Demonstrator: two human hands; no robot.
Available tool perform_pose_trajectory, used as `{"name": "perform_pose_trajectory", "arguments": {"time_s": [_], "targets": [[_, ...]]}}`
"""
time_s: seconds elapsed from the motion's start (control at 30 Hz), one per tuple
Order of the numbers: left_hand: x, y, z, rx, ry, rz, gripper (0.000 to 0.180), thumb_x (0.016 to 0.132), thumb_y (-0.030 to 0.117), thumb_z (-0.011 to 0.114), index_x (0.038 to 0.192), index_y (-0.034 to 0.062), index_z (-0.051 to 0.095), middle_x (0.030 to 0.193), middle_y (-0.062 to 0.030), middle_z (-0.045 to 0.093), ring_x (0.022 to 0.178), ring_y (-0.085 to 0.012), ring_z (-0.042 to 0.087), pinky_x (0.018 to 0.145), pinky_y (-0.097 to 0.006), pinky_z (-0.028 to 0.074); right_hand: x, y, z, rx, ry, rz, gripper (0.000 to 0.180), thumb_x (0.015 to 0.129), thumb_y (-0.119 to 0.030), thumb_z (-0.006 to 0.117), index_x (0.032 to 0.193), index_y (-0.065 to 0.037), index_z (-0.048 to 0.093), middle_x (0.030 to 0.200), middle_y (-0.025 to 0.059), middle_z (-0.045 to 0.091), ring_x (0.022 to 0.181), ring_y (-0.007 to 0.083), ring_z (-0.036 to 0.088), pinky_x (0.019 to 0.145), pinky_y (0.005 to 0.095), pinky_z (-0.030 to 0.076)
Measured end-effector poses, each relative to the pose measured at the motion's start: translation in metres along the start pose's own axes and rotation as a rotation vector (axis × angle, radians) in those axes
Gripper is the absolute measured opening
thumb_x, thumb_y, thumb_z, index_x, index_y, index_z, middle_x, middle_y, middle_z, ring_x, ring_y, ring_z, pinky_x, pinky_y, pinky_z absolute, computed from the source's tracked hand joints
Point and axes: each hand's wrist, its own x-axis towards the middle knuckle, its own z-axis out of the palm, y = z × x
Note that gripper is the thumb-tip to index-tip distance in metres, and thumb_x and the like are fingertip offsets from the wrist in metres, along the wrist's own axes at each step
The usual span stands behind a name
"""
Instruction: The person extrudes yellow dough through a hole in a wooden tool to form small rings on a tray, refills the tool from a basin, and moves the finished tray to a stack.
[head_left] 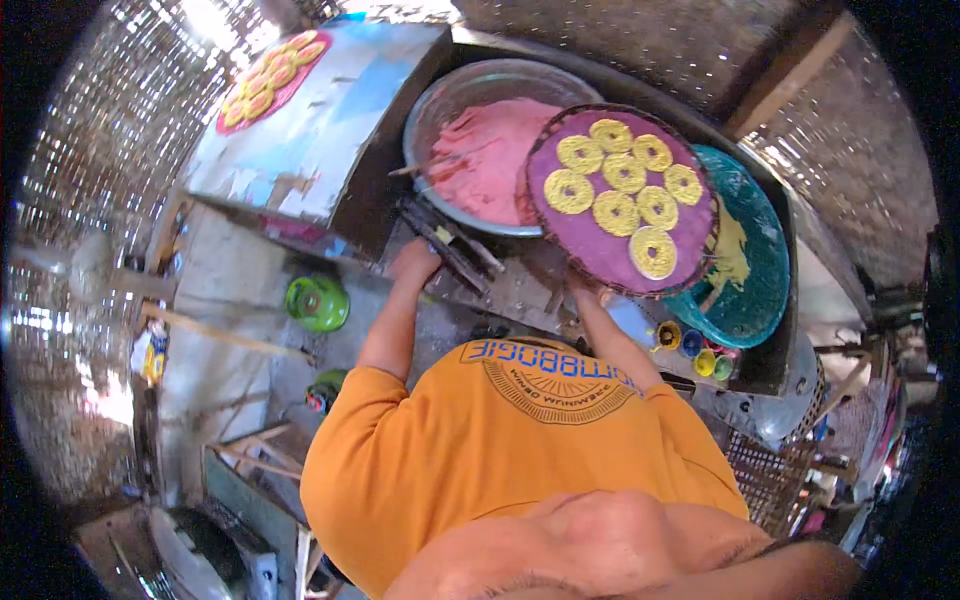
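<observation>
My left hand is at the front of the work surface, beside some dark, long slats; its fingers are blurred and I cannot tell if it grips one. My right hand is at the near left edge of a round tray with a dark rim and a purple surface. Its fingers are mostly hidden, so a grip on the rim is unclear. Several yellow dough rings lie on the tray. The tray overlaps a large metal basin of pink dough and a teal basin.
A box-like stand at the left bears a pink round sheet with more yellow rings. Small cups of colour stand near the teal basin. A green gas cylinder is at the left. Woven walls surround the place.
</observation>
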Motion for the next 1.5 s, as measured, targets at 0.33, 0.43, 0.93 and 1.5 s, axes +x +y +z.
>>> {"name": "perform_pose_trajectory", "arguments": {"time_s": [0.33, 0.43, 0.93, 1.5], "targets": [[0.001, -0.006, 0.014, -0.026, 0.074, 0.137, 0.061, 0.059, 0.039, 0.072, 0.112, 0.0124, 0.056, 0.108, -0.0147, 0.058, 0.102, -0.0302, 0.054, 0.091, -0.044, 0.038, -0.083, 0.043, -0.200, 0.490, -0.503, 0.002, 0.088, 0.058, -0.025, 0.068, 0.131, 0.003, 0.028, 0.125, 0.0171, 0.044, 0.113, 0.0233, 0.044, 0.094, 0.0295, 0.034], [0.000, -0.024, 0.010, -0.109, 0.141, 0.265, 0.066, 0.059, 0.033, 0.075, 0.116, 0.0079, 0.052, 0.107, -0.0148, 0.058, 0.101, -0.0318, 0.054, 0.090, -0.042, 0.040, -0.119, 0.103, -0.243, 0.566, -0.519, 0.083, 0.092, 0.057, -0.025, 0.067, 0.134, 0.002, 0.024, 0.127, 0.0173, 0.042, 0.116, 0.0237, 0.041, 0.097, 0.0302, 0.031], [-0.093, 0.193, -0.110, -1.223, -1.084, 1.096, 0.094, 0.063, 0.039, 0.073, 0.134, 0.0022, 0.024, 0.134, -0.0211, 0.033, 0.125, -0.0330, 0.033, 0.100, -0.042, 0.029, -0.168, 0.070, -0.345, 1.430, -0.842, -0.016, 0.100, 0.048, -0.043, 0.072, 0.129, -0.001, 0.030, 0.099, 0.0183, 0.050, 0.074, 0.0256, 0.056, 0.058, 0.0337, 0.045], [-0.142, 0.378, -0.161, -1.786, -1.905, 1.560, 0.083, 0.068, 0.013, 0.066, 0.137, 0.0129, 0.020, 0.130, -0.0134, 0.040, 0.122, -0.0316, 0.037, 0.099, -0.049, 0.029, -0.082, -0.017, -0.345, 1.230, -1.259, -0.241, 0.116, 0.049, -0.069, 0.067, 0.137, -0.010, 0.018, 0.122, 0.0189, 0.044, 0.088, 0.0305, 0.057, 0.069, 0.0380, 0.049]]}}
